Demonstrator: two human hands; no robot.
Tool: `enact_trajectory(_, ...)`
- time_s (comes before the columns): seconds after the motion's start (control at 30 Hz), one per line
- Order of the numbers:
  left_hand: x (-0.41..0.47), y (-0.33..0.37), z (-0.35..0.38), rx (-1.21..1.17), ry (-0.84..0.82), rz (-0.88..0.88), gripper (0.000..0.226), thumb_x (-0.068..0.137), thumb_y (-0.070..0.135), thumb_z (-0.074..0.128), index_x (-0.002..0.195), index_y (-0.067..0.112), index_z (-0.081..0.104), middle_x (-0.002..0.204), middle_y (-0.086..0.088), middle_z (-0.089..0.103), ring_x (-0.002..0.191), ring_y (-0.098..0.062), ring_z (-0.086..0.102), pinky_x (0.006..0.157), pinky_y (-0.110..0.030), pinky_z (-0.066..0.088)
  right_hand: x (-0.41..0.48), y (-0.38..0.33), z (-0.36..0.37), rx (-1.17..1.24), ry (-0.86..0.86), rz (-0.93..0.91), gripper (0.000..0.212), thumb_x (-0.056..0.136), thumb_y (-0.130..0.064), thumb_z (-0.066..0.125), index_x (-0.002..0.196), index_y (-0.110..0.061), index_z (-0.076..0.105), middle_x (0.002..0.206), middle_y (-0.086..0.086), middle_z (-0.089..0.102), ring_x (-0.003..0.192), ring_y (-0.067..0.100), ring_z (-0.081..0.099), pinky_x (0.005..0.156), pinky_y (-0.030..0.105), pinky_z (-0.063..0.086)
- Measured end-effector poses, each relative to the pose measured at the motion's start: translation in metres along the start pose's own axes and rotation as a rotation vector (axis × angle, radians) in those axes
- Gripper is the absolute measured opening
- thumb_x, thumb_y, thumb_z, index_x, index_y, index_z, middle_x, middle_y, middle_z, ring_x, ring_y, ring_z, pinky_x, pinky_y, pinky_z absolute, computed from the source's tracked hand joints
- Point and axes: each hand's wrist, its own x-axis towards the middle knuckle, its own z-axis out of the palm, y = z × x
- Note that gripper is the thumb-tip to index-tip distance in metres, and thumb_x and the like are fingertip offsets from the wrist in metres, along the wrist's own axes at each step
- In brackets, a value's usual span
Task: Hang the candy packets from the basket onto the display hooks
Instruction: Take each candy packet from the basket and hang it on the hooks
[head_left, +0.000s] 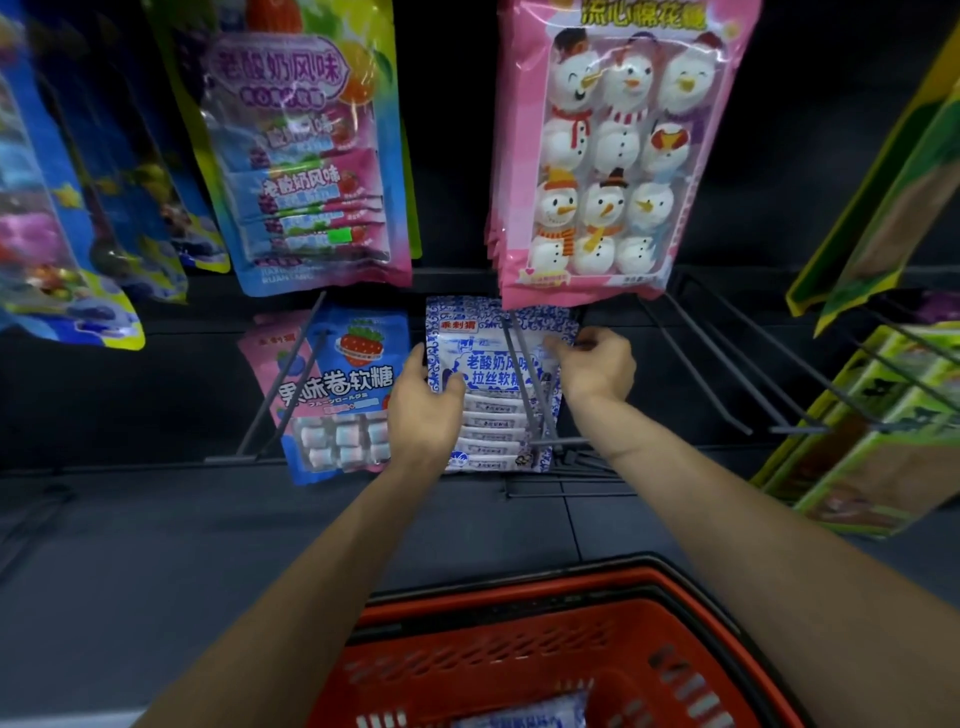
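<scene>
1. While the left hand (423, 410) grips the packet (493, 415) by its left edge and the right hand (597, 364) pinches its top right corner, hold it flat under the hook (523, 379) (the rods cross its front).
2. Whether the hole is threaded cannot be told, so feel for it with the right fingers.
3. Slide it fully back, level, and release only once it hangs.
4. A second packet (524, 714) lies in the basket (519, 597).

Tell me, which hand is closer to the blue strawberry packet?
Left. The left hand grips the left edge of the white-and-blue packet, right beside the blue strawberry packet; the right hand pinches the other packet's upper right corner, farther off.
</scene>
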Motion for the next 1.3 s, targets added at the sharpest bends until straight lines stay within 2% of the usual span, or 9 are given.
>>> enact_trajectory(0.1,0.001,-0.001,0.001,0.020,-0.004,0.004,0.063,0.106,0.024,0.058,0.163,0.019,0.031,0.158,-0.011,0.047,0.074,-0.005,0.060,0.058,-0.012,0.048,0.003,-0.001,0.000,-0.005,0.039,-0.047,0.032,0.087,-0.040,0.082,0.108,-0.015,0.076,0.099,0.005,0.076,0.088,0.024,0.066,0.074,0.024,0.040)
enact_trajectory(0.17,-0.002,-0.001,0.003,0.026,0.004,-0.008,0.062,0.106,0.024,0.057,0.162,0.018,0.032,0.155,-0.012,0.049,0.063,-0.003,0.056,0.045,-0.009,0.043,0.006,-0.002,-0.001,0.008,0.046,-0.067,0.028,0.087,-0.038,0.082,0.104,-0.016,0.079,0.097,0.006,0.078,0.088,0.024,0.068,0.075,0.024,0.041)
enact_trajectory(0.47,-0.011,0.000,0.007,0.040,0.052,-0.006,0.058,0.104,0.025,0.057,0.158,0.018,0.037,0.126,-0.004,0.065,0.064,-0.014,0.061,0.073,-0.043,0.059,0.010,-0.003,-0.008,0.052,0.018,-0.086,0.023,0.086,-0.034,0.085,0.100,-0.018,0.080,0.089,0.000,0.075,0.086,0.017,0.068,0.078,0.023,0.045)
enact_trajectory(0.57,-0.011,0.004,0.004,0.063,0.058,-0.001,0.056,0.104,0.023,0.056,0.157,0.020,0.037,0.141,-0.009,0.061,0.065,-0.014,0.063,0.075,-0.045,0.061,0.009,0.001,-0.007,0.029,0.004,-0.085,0.017,0.086,-0.036,0.084,0.088,-0.025,0.071,0.080,-0.004,0.070,0.082,0.019,0.069,0.074,0.024,0.045)
enact_trajectory(0.73,-0.014,0.010,0.000,0.075,0.060,-0.005,0.055,0.102,0.025,0.057,0.155,0.023,0.040,0.142,-0.010,0.060,0.099,-0.030,0.071,0.087,-0.055,0.060,0.011,0.004,-0.005,0.050,-0.012,-0.049,0.022,0.086,-0.033,0.085,0.096,-0.018,0.073,0.076,-0.008,0.067,0.074,0.013,0.066,0.072,0.022,0.045)
enact_trajectory(1.0,-0.011,0.008,0.000,0.094,0.060,-0.008,0.056,0.104,0.023,0.056,0.157,0.021,0.038,0.149,-0.008,0.056,0.073,-0.011,0.066,0.076,-0.043,0.060,0.006,0.006,-0.002,0.035,-0.024,-0.025,0.034,0.083,-0.027,0.087,0.109,-0.015,0.070,0.094,0.002,0.071,0.083,0.018,0.066,0.075,0.027,0.048)
enact_trajectory(1.07,-0.013,0.009,-0.002,0.105,0.053,-0.001,0.057,0.104,0.024,0.056,0.158,0.022,0.037,0.150,-0.007,0.055,0.080,-0.014,0.068,0.075,-0.040,0.058,0.003,0.005,-0.004,0.038,-0.042,-0.015,0.040,0.081,-0.027,0.089,0.112,-0.015,0.067,0.096,0.002,0.069,0.083,0.018,0.064,0.073,0.026,0.045)
enact_trajectory(1.2,-0.021,0.014,-0.009,0.132,0.035,-0.004,0.059,0.104,0.028,0.058,0.158,0.022,0.037,0.151,-0.007,0.054,0.122,-0.030,0.063,0.099,-0.051,0.055,-0.004,0.005,-0.009,0.030,-0.070,0.003,0.049,0.081,-0.028,0.090,0.120,-0.013,0.063,0.104,0.004,0.067,0.090,0.021,0.064,0.076,0.027,0.044)
enact_trajectory(1.3,-0.031,0.016,-0.015,0.182,0.024,-0.002,0.057,0.104,0.027,0.059,0.157,0.020,0.039,0.151,-0.006,0.055,0.120,-0.024,0.064,0.094,-0.038,0.054,-0.012,0.010,-0.014,-0.017,-0.063,-0.011,0.059,0.079,-0.031,0.091,0.127,-0.013,0.060,0.116,0.008,0.066,0.094,0.023,0.063,0.076,0.028,0.043)
